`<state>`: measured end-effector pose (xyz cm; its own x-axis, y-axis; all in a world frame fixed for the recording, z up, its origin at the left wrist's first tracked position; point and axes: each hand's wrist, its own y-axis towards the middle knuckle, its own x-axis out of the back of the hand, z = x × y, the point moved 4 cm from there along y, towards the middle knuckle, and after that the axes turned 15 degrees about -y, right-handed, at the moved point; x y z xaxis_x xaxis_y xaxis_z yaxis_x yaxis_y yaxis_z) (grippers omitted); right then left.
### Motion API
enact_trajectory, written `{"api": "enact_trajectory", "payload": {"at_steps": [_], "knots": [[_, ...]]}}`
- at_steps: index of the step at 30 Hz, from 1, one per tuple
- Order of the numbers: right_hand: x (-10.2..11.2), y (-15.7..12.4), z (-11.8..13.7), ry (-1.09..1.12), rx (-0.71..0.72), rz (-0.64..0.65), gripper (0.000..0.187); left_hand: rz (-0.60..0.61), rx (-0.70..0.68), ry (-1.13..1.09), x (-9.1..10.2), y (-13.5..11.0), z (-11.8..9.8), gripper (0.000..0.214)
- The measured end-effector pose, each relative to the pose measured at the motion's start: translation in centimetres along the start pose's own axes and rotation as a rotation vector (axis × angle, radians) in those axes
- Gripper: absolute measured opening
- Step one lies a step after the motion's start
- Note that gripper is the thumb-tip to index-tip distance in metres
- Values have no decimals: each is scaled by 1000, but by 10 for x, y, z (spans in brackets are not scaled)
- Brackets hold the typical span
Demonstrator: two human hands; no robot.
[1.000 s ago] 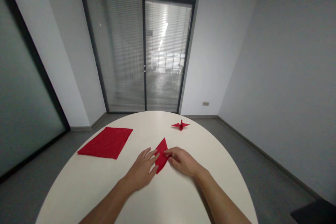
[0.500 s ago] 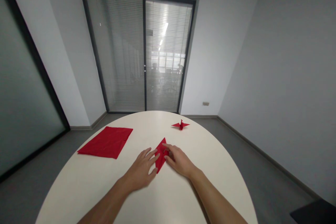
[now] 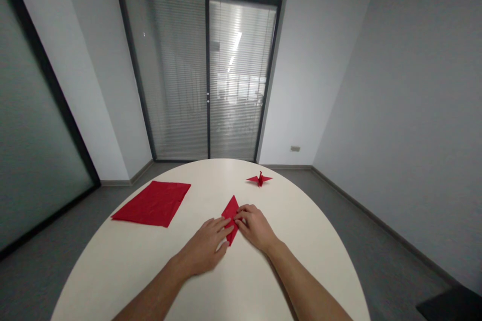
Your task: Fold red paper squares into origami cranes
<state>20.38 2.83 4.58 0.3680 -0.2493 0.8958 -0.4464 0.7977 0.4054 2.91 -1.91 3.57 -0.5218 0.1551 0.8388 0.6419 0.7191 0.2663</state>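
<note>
Well inside the table edge [image 3: 222, 161] lies diamond-shaped paper [image 3: 230, 208].

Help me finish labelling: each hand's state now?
Left hand: open, touching the folded red paper.
Right hand: at the paper's right side; grip can't be told.

The left hand [image 3: 206, 245] lies with its fingers spread on the lower left of a small folded red paper [image 3: 231, 206]; the right hand [image 3: 257, 226] has its fingertips at the right edge. The paper rests on a round white table [image 3: 233, 288]. Farther back stands a red paper bird [image 3: 260, 180] with 2 spread wings; a larger red sheet [image 3: 153, 204] lies at left. Beyond are 2 glass panels [image 3: 171, 80] with blinds.
</note>
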Motion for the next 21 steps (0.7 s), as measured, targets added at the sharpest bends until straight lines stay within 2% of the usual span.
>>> {"api": "enact_trajectory", "payload": {"at_steps": [3, 8, 11, 16, 21], "knots": [[1, -1, 4, -35, 28, 23, 23, 28, 32, 35, -4, 1, 2, 50], [1, -8, 13, -6, 158, 93, 39, 66, 60, 67, -6, 1, -2, 55], [1, -10, 13, -8, 164, 110, 40, 72, 35, 72, -1, 1, -9, 55], [3, -10, 13, -4, 149, 121, 40, 65, -41, 14, 8, 0, -21, 41], [7, -10, 15, -1, 165, 122, 41, 23, -96, -26, 13, 0, -26, 41]]}}
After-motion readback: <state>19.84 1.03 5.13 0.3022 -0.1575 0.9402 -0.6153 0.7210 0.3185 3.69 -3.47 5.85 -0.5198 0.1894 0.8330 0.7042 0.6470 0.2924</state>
